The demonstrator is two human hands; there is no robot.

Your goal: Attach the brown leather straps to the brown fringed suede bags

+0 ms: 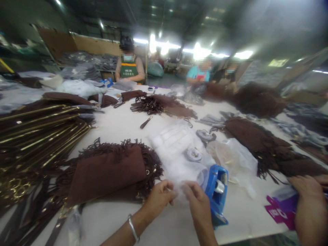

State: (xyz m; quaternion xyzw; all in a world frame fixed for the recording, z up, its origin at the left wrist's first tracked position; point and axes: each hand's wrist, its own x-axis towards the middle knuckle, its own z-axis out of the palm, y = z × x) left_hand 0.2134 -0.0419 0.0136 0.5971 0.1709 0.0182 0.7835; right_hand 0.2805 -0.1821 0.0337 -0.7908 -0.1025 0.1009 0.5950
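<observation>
My left hand point(161, 197) is closed in a pinch at the near edge of a thin, translucent white plastic bag point(174, 140) on the table. Facing it, my right hand point(198, 202) pinches the same blurred edge, its fingertips curled inward. The bag lies on a loose pile of similar ones. A blue tape dispenser point(213, 184) stands just right of my right hand. On the white plastic rests a small coiled roll point(194, 154). Left of my left hand lie stacked brown fringed bags point(110, 172).
Brown bags with gold zips point(46, 130) fill the left side. More brown fringed pieces point(253, 140) lie at right, near crumpled plastic point(234, 159). A co-worker's hand point(309, 198) is by a purple package point(282, 210). Several co-workers stand across the table point(120, 126).
</observation>
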